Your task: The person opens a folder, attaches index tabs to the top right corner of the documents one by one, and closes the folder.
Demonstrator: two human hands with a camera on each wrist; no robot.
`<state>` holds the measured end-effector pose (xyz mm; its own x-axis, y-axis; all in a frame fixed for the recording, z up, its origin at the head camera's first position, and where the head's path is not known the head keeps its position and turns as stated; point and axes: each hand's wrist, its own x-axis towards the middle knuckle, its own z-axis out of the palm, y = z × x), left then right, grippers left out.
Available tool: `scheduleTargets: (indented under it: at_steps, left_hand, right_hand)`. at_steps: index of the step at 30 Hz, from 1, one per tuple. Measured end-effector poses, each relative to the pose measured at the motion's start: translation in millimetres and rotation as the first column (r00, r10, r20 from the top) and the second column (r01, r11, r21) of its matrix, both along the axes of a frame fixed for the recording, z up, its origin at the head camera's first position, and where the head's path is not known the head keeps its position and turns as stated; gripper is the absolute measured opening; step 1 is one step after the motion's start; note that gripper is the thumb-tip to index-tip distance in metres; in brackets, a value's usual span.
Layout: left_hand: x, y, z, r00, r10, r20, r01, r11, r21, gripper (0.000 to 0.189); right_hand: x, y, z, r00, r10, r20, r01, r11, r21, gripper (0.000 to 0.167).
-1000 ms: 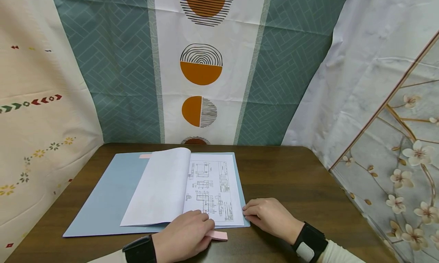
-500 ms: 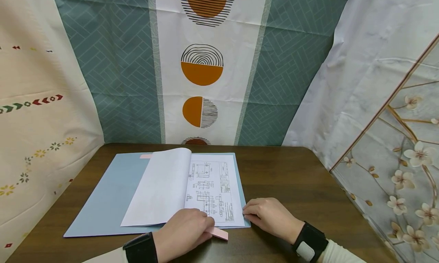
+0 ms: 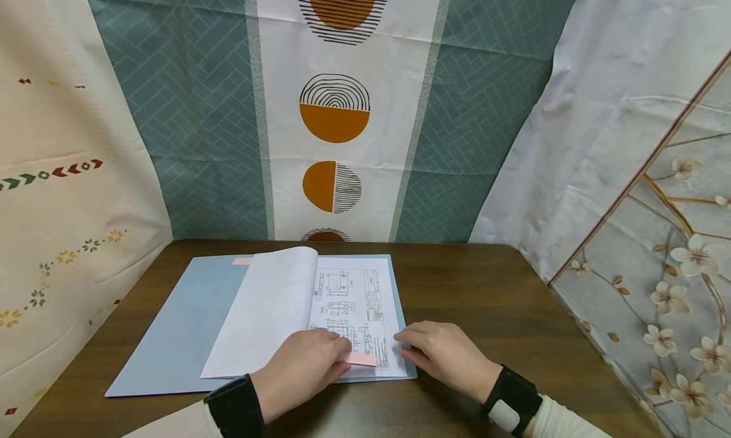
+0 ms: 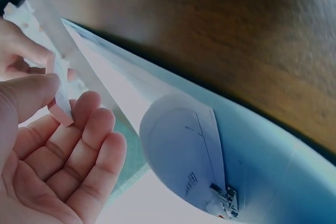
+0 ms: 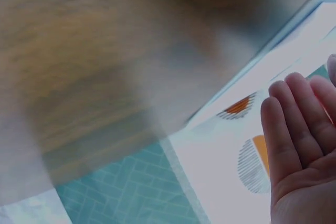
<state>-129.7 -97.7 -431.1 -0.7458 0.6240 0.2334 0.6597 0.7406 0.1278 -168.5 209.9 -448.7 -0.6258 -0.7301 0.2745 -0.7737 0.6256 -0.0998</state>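
Observation:
My left hand (image 3: 305, 365) pinches a small pad of pink sticky notes (image 3: 362, 359) between thumb and fingers, over the lower part of a sheet with technical drawings (image 3: 374, 298). In the left wrist view the pad (image 4: 61, 93) shows a pale face and pink edges. The sheet lies in an opened light blue folder (image 3: 165, 343), and a turned page (image 3: 265, 317) curls over to its left. My right hand (image 3: 442, 354) is at the sheet's lower right edge, its fingers loosely bent and holding nothing. In the right wrist view its fingers (image 5: 302, 121) extend side by side.
A pink sticky strip (image 3: 242, 260) shows at the top of the turned page. A metal clip (image 4: 226, 199) sits at the bend of the pages in the left wrist view. Brown wooden tabletop (image 3: 457, 285) extends around the folder, with patterned cloths (image 3: 354, 197) hanging behind and beside it.
My left hand has moved the pink pad up from beyond the folder's front edge to over the sheet. My right hand has shifted slightly left, toward the sheet.

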Motion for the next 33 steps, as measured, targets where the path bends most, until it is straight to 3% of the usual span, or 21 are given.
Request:
scheduleTargets:
  at_steps: [7, 15, 21, 33]
  left_hand:
    - [-9.7, 0.0, 1.0, 0.999, 0.042, -0.02, -0.041, 0.999, 0.029, 0.023]
    - [-16.8, 2.3, 0.7, 0.997, 0.064, -0.052, -0.059, 0.995, 0.085, 0.019]
    - [-18.4, 4.4, 0.9, 0.996, 0.077, -0.05, -0.072, 0.992, 0.099, 0.019]
    - [-17.4, 7.1, 1.7, 0.996, 0.085, -0.012, -0.083, 0.99, 0.117, 0.02]
  right_hand:
    - [2.3, -15.1, 9.3, 1.0, -0.016, -0.015, 0.016, 0.999, -0.048, 0.036]
    - [4.3, -36.0, 15.8, 0.997, 0.014, -0.076, -0.02, 0.996, -0.086, 0.034]
    - [5.0, -46.5, 17.3, 0.998, 0.021, -0.066, -0.027, 0.995, -0.091, 0.032]
    - [3.7, -53.4, 13.1, 0.982, 0.048, -0.181, -0.067, 0.993, -0.1, 0.028]
